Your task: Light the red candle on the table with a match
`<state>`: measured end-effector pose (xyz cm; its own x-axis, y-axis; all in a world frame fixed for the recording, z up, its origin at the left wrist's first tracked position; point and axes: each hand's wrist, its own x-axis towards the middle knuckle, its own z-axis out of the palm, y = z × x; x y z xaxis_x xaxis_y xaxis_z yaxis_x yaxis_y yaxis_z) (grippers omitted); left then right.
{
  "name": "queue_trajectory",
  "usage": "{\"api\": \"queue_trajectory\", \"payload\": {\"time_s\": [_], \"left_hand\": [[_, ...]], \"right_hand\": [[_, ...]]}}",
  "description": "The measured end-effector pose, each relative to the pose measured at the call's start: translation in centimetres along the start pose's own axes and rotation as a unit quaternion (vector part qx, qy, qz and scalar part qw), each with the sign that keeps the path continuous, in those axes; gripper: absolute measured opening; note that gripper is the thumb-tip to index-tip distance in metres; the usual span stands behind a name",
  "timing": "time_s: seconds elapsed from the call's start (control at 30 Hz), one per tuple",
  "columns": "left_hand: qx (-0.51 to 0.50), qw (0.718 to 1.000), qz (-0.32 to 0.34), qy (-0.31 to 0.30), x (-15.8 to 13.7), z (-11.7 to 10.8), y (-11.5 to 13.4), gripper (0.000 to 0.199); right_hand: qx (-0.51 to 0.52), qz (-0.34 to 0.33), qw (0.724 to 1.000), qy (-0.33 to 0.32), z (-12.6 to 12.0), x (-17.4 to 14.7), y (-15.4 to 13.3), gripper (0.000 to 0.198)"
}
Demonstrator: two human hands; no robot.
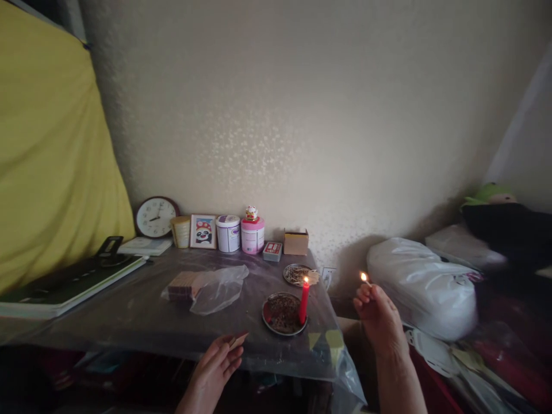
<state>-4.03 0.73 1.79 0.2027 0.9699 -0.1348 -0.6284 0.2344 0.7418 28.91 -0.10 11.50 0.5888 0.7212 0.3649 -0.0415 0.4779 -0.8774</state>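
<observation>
My right hand [377,316] pinches a burning match [365,280], held up in the air right of the table, its flame at the tip. My left hand [218,365] is at the table's front edge, fingers closed on a small brown matchbox [238,341]. Between the hands, a lit red candle [304,302] stands upright at the right side of a round metal plate [284,332] covered in dark residue. Behind it, a second metal plate [290,279] carries several matchsticks [308,276].
A stack of brown boxes [183,286] lies by a clear plastic bag [219,290]. Along the wall stand a clock [157,217], a picture frame [203,232], two canisters [228,234], a card box [272,251] and a cardboard box [295,242]. White bags [422,287] are piled at right.
</observation>
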Motion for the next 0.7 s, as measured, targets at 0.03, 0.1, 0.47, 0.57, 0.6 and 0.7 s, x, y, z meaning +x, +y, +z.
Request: {"api": "queue_trajectory", "payload": {"time_s": [0.03, 0.1, 0.47, 0.57, 0.6, 0.7], "left_hand": [[-0.001, 1.0, 0.0, 0.003, 0.0, 0.0, 0.0, 0.034], [-0.002, 1.0, -0.002, 0.004, 0.0, 0.0, 0.0, 0.035], [-0.004, 0.999, -0.027, 0.026, 1.3, -1.2, -0.9, 0.025], [-0.003, 0.999, -0.031, 0.025, 1.6, -1.7, -1.0, 0.026], [-0.004, 0.999, -0.033, 0.022, 1.5, -1.8, -0.9, 0.028], [-0.013, 0.999, -0.042, 0.01, 1.3, -1.8, -0.7, 0.031]], "right_hand": [[-0.012, 0.001, 1.0, 0.008, -0.7, 0.2, 0.2, 0.03], [-0.037, -0.001, 0.999, 0.033, -1.9, 0.4, 0.8, 0.025], [-0.101, 0.004, 0.993, 0.068, -4.1, 1.4, 3.7, 0.012], [-0.105, 0.013, 0.991, 0.086, -4.5, 1.7, 5.8, 0.017], [-0.1, 0.016, 0.991, 0.086, -4.5, 1.8, 6.4, 0.022], [-0.088, 0.031, 0.993, 0.076, -4.1, 2.2, 7.8, 0.031]]}}
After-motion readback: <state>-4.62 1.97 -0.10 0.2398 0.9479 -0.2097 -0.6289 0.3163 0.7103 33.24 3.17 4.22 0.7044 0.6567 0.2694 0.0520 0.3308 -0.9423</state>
